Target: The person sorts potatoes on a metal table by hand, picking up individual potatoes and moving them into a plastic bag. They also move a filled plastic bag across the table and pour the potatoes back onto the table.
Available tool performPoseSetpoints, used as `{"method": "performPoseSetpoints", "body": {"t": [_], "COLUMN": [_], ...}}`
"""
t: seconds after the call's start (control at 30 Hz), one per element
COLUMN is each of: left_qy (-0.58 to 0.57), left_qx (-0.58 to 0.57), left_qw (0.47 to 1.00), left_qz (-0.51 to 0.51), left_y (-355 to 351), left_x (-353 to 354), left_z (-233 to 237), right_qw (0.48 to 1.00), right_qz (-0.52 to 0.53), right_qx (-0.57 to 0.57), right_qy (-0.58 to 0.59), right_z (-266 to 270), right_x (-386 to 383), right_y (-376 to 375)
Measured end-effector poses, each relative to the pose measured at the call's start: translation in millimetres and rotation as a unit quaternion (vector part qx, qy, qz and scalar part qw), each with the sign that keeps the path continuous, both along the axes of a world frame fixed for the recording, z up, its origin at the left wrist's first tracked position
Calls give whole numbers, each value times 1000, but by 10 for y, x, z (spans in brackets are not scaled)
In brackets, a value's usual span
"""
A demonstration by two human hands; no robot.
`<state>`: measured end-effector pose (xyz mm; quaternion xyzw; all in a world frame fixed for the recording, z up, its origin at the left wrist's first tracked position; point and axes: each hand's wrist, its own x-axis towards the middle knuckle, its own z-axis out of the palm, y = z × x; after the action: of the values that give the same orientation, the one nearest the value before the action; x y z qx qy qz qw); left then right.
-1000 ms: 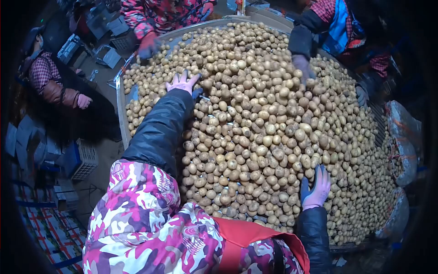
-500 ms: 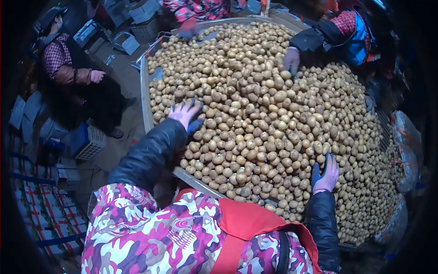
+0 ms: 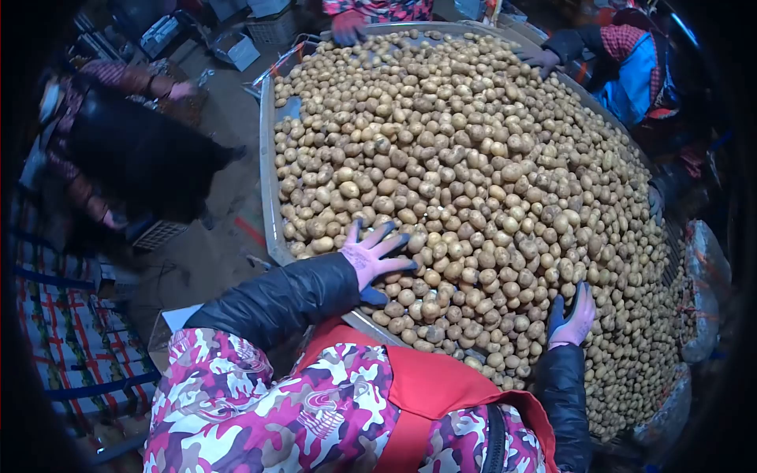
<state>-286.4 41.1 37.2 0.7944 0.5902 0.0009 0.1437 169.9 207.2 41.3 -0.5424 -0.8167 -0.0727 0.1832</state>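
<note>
A wide heap of small potatoes [image 3: 473, 181] covers a tray table with a raised metal rim [image 3: 272, 181]. My left hand [image 3: 374, 260], in a pink glove with dark fingertips, lies spread on the potatoes near the front left rim. Its fingers are apart and hold nothing. My right hand [image 3: 572, 317], gloved the same way, rests against the potatoes at the front right, thumb apart from the fingers, with no potato in its grasp.
Co-workers' gloved hands touch the far rim [image 3: 348, 27] and the upper right potatoes [image 3: 542, 59]. A person in a black apron [image 3: 142, 150] bends at the left. Stacked patterned boxes [image 3: 83, 339] stand lower left; filled bags [image 3: 706, 276] line the right edge.
The view has shifted. My left hand has moved right and toward me over the potatoes, fingers spread wider. The co-worker's hand at the right has drawn back to the rim; the person at the left has bent over.
</note>
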Motion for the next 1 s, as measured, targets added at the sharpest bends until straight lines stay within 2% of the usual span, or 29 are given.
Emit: {"method": "performPoseSetpoints", "body": {"t": [0.07, 0.1, 0.17, 0.23, 0.37, 0.4, 0.57, 0.63, 0.7, 0.77, 0.83, 0.87, 0.9, 0.93, 0.97, 1.0], "left_qy": [10, -22, 8, 9, 68, 47, 63, 59, 38, 80, 154, 135, 99, 124, 66, 6], "left_qx": [2, 50, 99, 130, 139, 166, 122, 163, 260, 194, 69, 16, 181, 120, 234, 214], "left_qw": [999, 998, 995, 991, 987, 984, 989, 983, 952, 939, 929, 932, 934, 939, 942, 952], "left_qz": [-42, -39, -32, 13, 44, 53, 55, 65, 158, 274, 330, 336, 293, 297, 233, 218], "left_y": [121, 145, 333, 645, 1258, 1375, 1578, 1665, 1837, 1977, 2175, 2259, 2348, 2252, 2159, 2151], "left_x": [-162, -225, -301, -259, -386, -436, -477, -559, -731, -837, -842, -808, -875, -535, -305, 33], "left_z": [-40, -114, -384, -158, -198, -238, -138, -116, -233, -44, 106, 204, -204, 229, 244, 335], "right_qw": [1000, 1000, 1000, 1000, 1000, 1000, 1000, 1000, 1000, 1000, 1000, 1000, 999, 999, 1000, 1000], "right_qz": [-10, -9, -17, -23, -21, -22, -16, -12, -12, -15, -2, -17, -34, -27, -27, -23], "right_qx": [-9, -11, -11, -18, -9, -15, -20, -18, -12, -7, 2, -8, -19, -13, -9, -16], "right_qy": [1, 0, -1, 1, 1, 1, 4, 9, 12, 10, 17, 16, 16, 16, 12, 11], "right_z": [-5, 3, 21, 29, -17, 12, -2, -7, -30, -46, -158, -160, -142, -154, -177, -193], "right_x": [5, 9, -12, -16, 13, -15, 19, 23, 29, 30, 125, 103, 92, 95, 122, 149], "right_y": [-5, -8, -27, -26, -15, -24, -13, -14, -36, -29, 18, 5, 0, 12, 23, 41]}}
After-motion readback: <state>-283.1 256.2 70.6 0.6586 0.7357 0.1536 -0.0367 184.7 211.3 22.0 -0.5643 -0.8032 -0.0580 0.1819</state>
